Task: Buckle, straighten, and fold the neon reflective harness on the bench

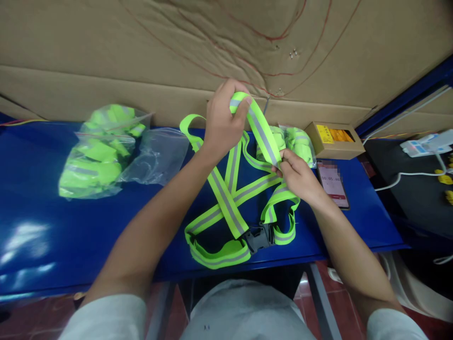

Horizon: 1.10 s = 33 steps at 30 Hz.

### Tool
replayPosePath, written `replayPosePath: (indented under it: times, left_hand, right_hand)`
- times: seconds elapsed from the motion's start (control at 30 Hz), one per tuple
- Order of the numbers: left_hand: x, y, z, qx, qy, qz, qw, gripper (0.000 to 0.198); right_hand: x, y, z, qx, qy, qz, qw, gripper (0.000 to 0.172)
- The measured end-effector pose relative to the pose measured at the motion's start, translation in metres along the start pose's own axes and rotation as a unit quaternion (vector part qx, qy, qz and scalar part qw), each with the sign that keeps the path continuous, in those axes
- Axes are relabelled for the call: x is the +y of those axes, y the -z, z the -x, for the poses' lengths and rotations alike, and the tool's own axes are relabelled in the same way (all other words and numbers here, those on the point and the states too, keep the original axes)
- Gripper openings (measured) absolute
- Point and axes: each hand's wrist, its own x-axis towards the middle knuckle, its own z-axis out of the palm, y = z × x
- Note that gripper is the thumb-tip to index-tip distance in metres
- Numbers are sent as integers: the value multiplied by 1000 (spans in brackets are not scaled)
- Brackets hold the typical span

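Note:
A neon green reflective harness [223,194] with grey stripes lies in crossing loops on the blue table. My left hand [226,115] is closed on a raised strap of it, thumb pressed over the fold. Lower and to the right, my right hand [295,174] pinches the same strap, which runs taut between both hands. A black side-release buckle [261,237] near the table's front edge appears fastened. Part of the harness behind my left forearm is hidden.
On the left, clear bags with folded green straps [94,163] lie beside a flat clear bag [159,153]. At the back right are more bagged straps [300,144], a cardboard box [336,141] with orange contents, and a phone [332,184] showing a timer. Cardboard [141,94] lines the back.

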Motion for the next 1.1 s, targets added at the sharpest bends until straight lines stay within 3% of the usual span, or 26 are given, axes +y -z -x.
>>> replayPosePath:
  times: [0.13,0.37,0.63,0.77,0.97,1.1]
  left_hand:
    - [-4,1,-2,12,13,-1,1000,22]
    - [-13,12,-7,-39,87,-75,993,33]
    - [-37,2,-10,20,93,-64,993,2]
    - [-44,4,-11,-2,124,-66,990,2]
    - [-37,5,-8,-55,117,-71,989,32]
    - [-35,6,-9,-61,111,-89,988,50]
  right_hand:
    - [8,0,1,-5,36,59,998,17]
    - [18,16,2,-62,88,108,988,18]
    - [20,26,7,-114,97,98,984,30]
    - [17,25,6,-154,134,29,978,33]
    - [18,15,3,-67,109,122,984,37]
    - [23,14,1,-87,59,73,992,21]
